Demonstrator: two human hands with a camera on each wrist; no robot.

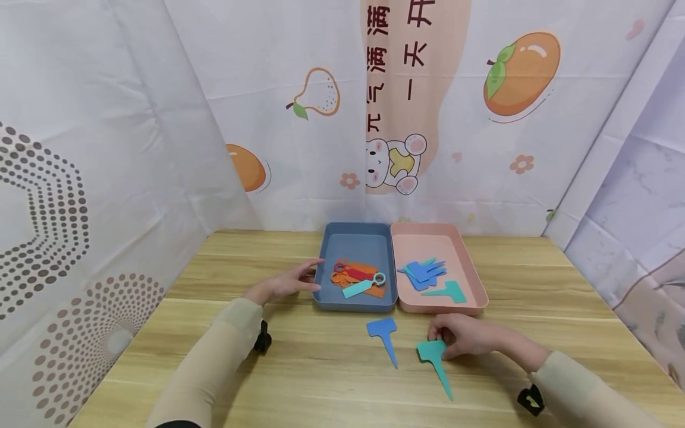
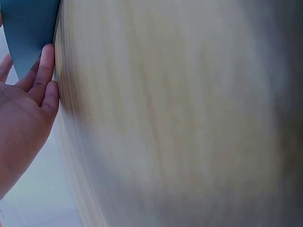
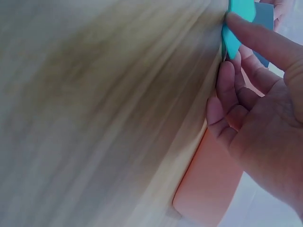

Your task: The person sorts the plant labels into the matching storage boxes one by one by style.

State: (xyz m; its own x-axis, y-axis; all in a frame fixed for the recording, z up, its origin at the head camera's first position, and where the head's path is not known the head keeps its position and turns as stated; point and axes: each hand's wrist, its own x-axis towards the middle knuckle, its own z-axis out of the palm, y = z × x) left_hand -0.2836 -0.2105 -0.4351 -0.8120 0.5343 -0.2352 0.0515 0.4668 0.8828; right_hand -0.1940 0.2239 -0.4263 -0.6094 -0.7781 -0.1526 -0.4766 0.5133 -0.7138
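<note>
My right hand point(image 1: 467, 336) pinches the wide head of a teal T-shaped plant label point(image 1: 430, 351) between thumb and fingers, low over the wooden table in front of the pink tray point(image 1: 428, 238). The label's pointed stem slants toward me. In the right wrist view, the thumb lies on the teal label point(image 3: 237, 32). To its left, a blue T-shaped plant label point(image 1: 382, 328) lies flat on the table. My left hand point(image 1: 288, 282) rests at the left side of the blue tray point(image 1: 357, 245), fingers extended along its wall and rim.
Inside the blue tray lie several ring-ended tags: orange tags point(image 1: 377, 291), a red tag point(image 1: 360, 274) and a teal tag point(image 1: 357, 289). The pink tray, right beside it, holds a pile of blue labels point(image 1: 423, 272) and a teal label point(image 1: 453, 292). A printed curtain point(image 1: 299, 178) hangs behind the table.
</note>
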